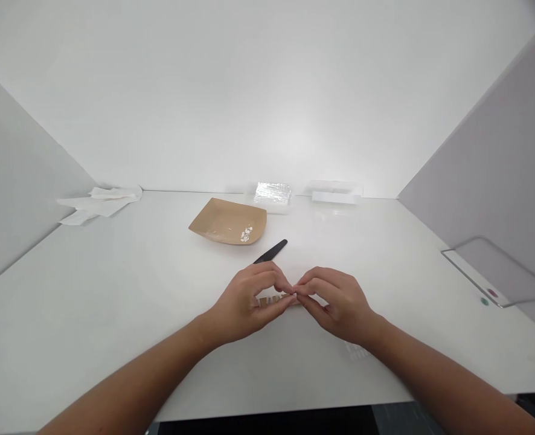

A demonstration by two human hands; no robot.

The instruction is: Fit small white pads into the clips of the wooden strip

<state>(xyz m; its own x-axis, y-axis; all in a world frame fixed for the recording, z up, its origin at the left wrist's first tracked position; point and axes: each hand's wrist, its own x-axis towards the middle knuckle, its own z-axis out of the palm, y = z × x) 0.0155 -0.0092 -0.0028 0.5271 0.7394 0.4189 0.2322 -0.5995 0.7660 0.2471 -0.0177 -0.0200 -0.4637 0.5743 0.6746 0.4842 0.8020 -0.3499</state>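
Observation:
My left hand (pixel 247 296) and my right hand (pixel 340 300) meet over the table, thumbs and fingertips of both pinched together at one spot. Whatever is between the fingertips is too small or too hidden to name. Beneath them lies a narrow tan strip (pixel 275 298) with pale bands across it, seen through the gap of my left hand and largely covered. Just beyond my left hand, a black tapered tool handle (pixel 272 251) points away to the right; its near end is hidden behind the fingers.
Behind stands a tan paper tray (pixel 222 220) with small white bits inside. Farther back are a clear wrapped packet (pixel 272 194) and a white box-like piece (pixel 336 196). Crumpled white tissues (pixel 99 202) lie left. A wire-framed panel (pixel 473 278) leans right; a pale grid-like piece (pixel 355 351) lies near my right wrist.

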